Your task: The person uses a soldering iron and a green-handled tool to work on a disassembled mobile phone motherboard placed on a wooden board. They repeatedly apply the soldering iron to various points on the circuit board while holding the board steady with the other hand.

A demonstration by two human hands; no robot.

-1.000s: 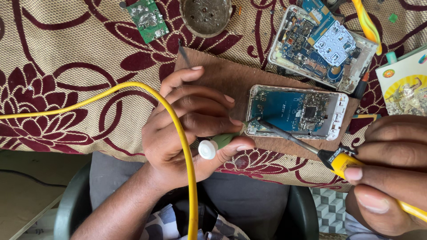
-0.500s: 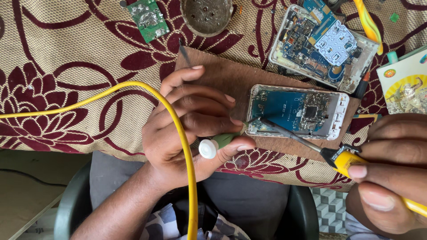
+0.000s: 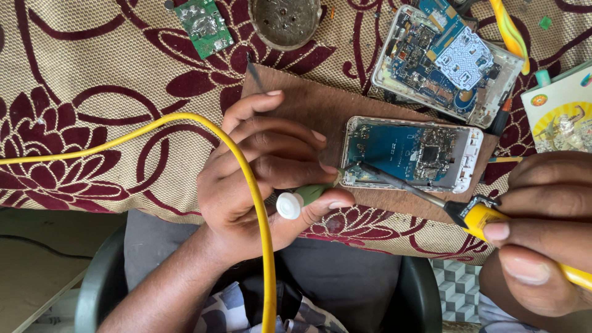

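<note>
The work in hand looked like soldering on the board of an opened phone, which lay back-off on a brown board over the patterned cloth of the counter. The left hand was curled around a small green tool with a white cap, pinching it between thumb and fingers, its tip set against the phone's left edge. The right hand was wrapped around the yellow handle of a soldering iron; its dark shaft ran up and left so that the tip met the circuit board near that same edge, just beside the green tool's point. A yellow cable arched over the left wrist and dropped toward the lap.

Judging from this, the step was a joint being worked at the lower left corner of the board, the two tips meeting there. The next move would likely call for a steady iron tip and the left hand holding its tool firmly, since the parts there were tiny and close together.

A second stripped phone lay farther back, well apart from the tips, with a loose green circuit board and a round metal dish near the far edge
</note>
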